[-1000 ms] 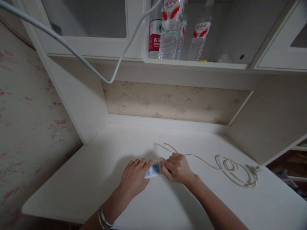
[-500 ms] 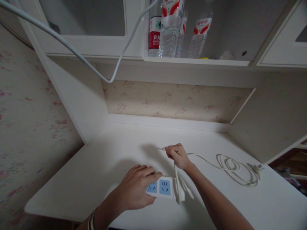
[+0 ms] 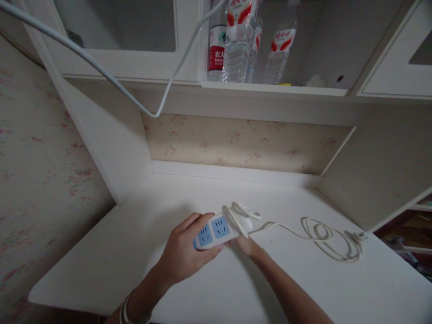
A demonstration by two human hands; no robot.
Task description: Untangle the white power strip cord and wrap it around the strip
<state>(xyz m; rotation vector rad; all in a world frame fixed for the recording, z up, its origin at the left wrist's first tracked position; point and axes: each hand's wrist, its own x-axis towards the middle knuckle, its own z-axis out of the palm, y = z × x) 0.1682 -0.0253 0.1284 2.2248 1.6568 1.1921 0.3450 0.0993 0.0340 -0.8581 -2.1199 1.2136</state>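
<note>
Now | power strip (image 3: 212, 230) gripped in left hand (image 3: 180, 253) | right hand (image 3: 245, 245) beneath it

On the bench (image 3: 135, 252): one strip (image 3: 216, 229) with two blue sockets (image 3: 221, 226) showing, one cord (image 3: 324, 234), and two hands at the strip, the left hand (image 3: 180, 254) and the right hand (image 3: 245, 245). On the one shelf (image 3: 270, 88) above: four bottles (image 3: 238, 49). Overhead, one grey cable (image 3: 101, 74).
</note>
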